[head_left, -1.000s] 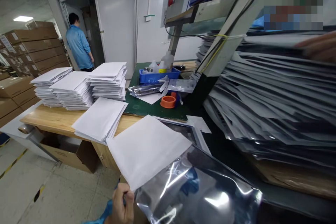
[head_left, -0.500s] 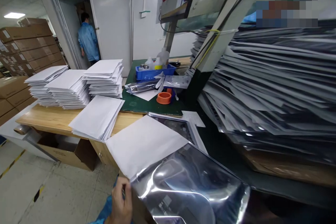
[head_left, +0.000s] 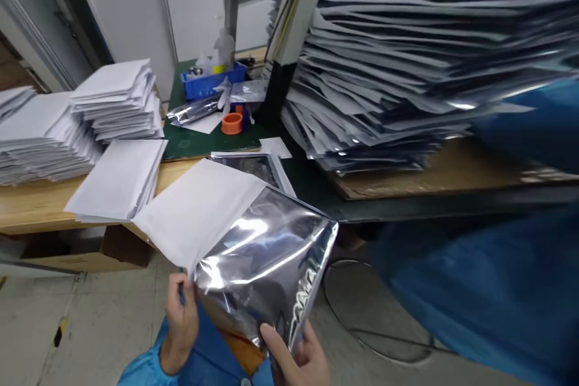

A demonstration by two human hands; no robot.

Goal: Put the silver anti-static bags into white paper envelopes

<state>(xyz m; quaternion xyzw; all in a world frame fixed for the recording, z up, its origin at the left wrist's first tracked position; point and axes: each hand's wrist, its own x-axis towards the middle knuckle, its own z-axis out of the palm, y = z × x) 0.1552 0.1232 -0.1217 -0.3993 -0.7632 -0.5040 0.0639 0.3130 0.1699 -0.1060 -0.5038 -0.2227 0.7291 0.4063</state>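
Towering over the right half of the counter (head_left: 452, 175), the great heap of silver bags (head_left: 407, 60) is the largest thing we see, piled flat in layers on a brown board. To the left on the same counter stand the stacks of white sheets (head_left: 113, 99), and just in front of them lies a lower pile of white sheets (head_left: 115, 178) that overhangs the edge. Farther back, on the green mat (head_left: 199, 142), sit a blue tray (head_left: 205, 81) and an orange ring (head_left: 232, 123).

We hold the silver bag (head_left: 266, 253) below the counter edge, over the floor, with a white sheet (head_left: 199, 211) sticking out of its mouth towards the upper left. Our left hand (head_left: 181, 319) has its grip closed on the bag's left corner, at the place where sheet and bag meet. Our right hand (head_left: 303, 356) grips the bag's lower edge, thumb on top and fingers beneath. The blue sleeve (head_left: 497, 289) fills the lower right.
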